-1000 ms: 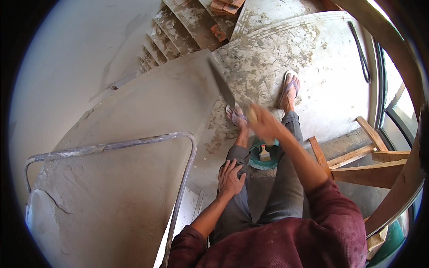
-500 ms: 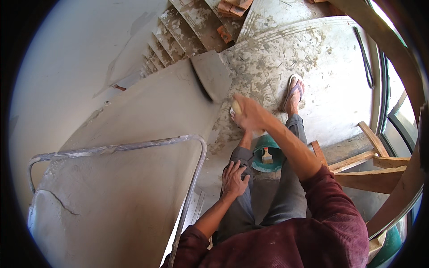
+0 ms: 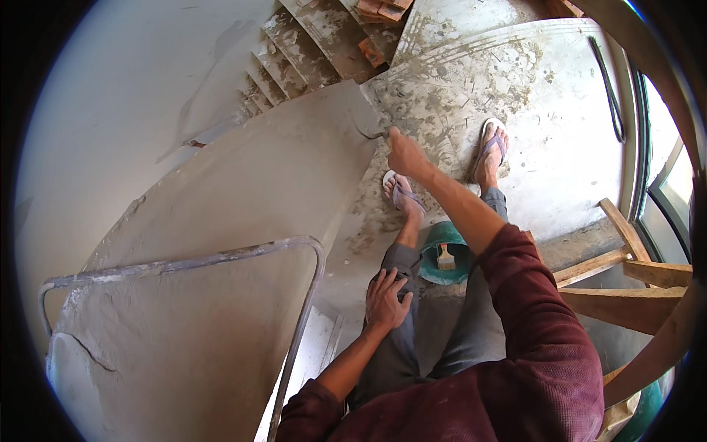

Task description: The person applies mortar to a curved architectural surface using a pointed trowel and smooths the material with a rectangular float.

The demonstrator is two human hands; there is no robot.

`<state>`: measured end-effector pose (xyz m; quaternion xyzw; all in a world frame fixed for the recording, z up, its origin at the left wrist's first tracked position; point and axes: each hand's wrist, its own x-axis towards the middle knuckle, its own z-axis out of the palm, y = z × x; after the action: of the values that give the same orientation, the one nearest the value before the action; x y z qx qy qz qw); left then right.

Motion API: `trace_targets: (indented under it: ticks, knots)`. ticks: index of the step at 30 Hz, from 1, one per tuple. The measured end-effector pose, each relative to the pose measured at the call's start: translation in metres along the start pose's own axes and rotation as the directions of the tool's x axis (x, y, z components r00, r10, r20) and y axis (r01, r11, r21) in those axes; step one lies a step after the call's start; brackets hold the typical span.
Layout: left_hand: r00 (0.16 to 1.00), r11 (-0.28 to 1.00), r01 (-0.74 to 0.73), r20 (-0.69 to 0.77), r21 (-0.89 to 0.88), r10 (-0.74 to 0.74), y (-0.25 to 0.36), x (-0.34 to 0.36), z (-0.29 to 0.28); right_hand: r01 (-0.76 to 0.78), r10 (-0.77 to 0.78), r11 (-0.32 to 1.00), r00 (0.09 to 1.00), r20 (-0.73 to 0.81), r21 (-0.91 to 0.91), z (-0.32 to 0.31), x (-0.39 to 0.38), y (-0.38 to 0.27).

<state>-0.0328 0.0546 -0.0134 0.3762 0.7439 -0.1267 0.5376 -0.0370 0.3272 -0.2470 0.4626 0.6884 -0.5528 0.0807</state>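
My right hand is closed around the handle of a plastering trowel. The handle itself is hidden in my fist; a dark bent neck shows at my fingers. The trowel's grey blade lies at the far corner of a smooth grey plastered surface and blends into its colour. My left hand rests on my left knee with its fingers spread, holding nothing.
A bent metal rail crosses the plastered surface nearby. Between my legs stands a green bucket with a paintbrush in it. Stairs with bricks rise beyond. Timber pieces stand at right.
My right hand has moved slightly farther away. The trowel blade, tilted with a dark gap along one edge before, now looks flatter against the plaster. My left hand stays on my knee.
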Motion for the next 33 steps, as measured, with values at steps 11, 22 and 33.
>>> trace_targets:
  ticks: [11, 22, 33]
  knots:
    - [0.999, 0.999, 0.037, 0.025, 0.001, -0.037, 0.005, -0.002, 0.011, 0.281, -0.317, 0.932, 0.939, 0.136, 0.230, -0.091, -0.133, -0.083]
    - [0.996, 0.999, -0.031, -0.084, 0.042, 0.035, 0.001, -0.001, 0.019, -0.095, 0.097, 0.995, 0.994, 0.046, -0.033, 0.001, 0.031, 0.011]
    - [0.997, 1.000, 0.012, -0.083, 0.000, -0.012, 0.007, -0.006, 0.020, -0.076, 0.069, 0.996, 0.989, 0.135, 0.049, -0.020, -0.055, 0.063]
